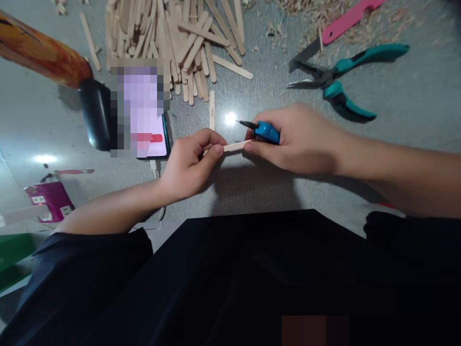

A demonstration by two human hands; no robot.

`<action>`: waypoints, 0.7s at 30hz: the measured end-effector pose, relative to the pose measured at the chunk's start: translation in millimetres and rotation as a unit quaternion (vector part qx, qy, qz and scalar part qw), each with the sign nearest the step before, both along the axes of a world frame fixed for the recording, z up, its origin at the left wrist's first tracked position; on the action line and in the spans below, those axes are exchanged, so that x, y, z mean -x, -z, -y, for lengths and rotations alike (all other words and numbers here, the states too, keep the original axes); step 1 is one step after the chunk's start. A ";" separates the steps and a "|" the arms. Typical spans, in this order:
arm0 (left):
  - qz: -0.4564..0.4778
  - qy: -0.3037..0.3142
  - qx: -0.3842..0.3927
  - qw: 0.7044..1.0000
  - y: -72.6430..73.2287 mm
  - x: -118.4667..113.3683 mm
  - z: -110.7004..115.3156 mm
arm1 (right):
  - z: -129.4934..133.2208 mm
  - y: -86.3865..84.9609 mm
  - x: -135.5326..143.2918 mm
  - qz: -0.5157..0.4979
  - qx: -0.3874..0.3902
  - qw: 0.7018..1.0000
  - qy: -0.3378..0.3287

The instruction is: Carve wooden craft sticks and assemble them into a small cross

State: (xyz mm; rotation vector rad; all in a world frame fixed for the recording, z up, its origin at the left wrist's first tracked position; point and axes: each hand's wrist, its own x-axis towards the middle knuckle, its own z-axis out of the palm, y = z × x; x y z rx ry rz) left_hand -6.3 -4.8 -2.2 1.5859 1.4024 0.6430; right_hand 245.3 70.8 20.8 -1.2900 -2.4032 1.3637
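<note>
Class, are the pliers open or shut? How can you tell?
Open: the pliers lie with their teal handles spread wide apart.

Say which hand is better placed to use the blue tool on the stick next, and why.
Probably the right hand: it holds the blue tool while also touching the stick. The left hand pinches the stick and shows no tool.

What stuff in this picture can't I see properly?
All in the head view:
- Phone: most of its screen is hidden by blurry squares.
- Held wooden stick: its right end is hidden by the right hand.
- Blue tool: its back end is hidden in that hand's grip.
- Pink handle: cut off by the top edge.
- Orange cylinder: cut off by the left edge.
</note>
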 end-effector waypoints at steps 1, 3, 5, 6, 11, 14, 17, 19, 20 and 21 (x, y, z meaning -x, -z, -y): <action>0.026 -0.005 0.008 1.000 0.5 -0.1 0.8 | 0.9 0.7 1.1 0.001 0.016 1.000 0.004; 0.077 -0.011 0.038 0.996 0.8 -0.9 2.8 | 2.5 0.1 3.2 -0.018 0.056 0.998 0.024; 0.124 -0.011 0.076 0.989 0.7 -2.1 5.2 | 3.8 -2.9 4.8 -0.048 0.089 0.993 0.053; 0.144 -0.008 0.090 0.985 0.7 -2.7 6.5 | 4.4 -5.1 5.6 -0.061 0.101 0.991 0.066; 0.195 -0.002 0.113 0.974 2.1 -6.4 10.5 | 9.7 -12.1 11.0 -0.124 0.130 0.978 0.108; 0.238 -0.018 0.124 0.963 3.9 -9.8 9.7 | 12.7 -7.2 19.0 -0.169 0.151 0.964 0.139; 0.269 -0.080 0.150 0.948 5.1 -13.7 8.2 | 13.6 1.2 30.0 -0.236 0.226 0.926 0.189; 0.268 -0.127 0.148 0.943 6.1 -16.0 7.5 | 13.5 7.1 35.8 -0.275 0.272 0.897 0.213; 0.268 -0.143 0.145 0.942 7.0 -16.9 7.3 | 13.7 10.2 37.5 -0.288 0.281 0.890 0.215; 0.269 -0.155 0.145 0.939 8.0 -17.6 7.1 | 14.1 13.5 38.1 -0.292 0.282 0.890 0.208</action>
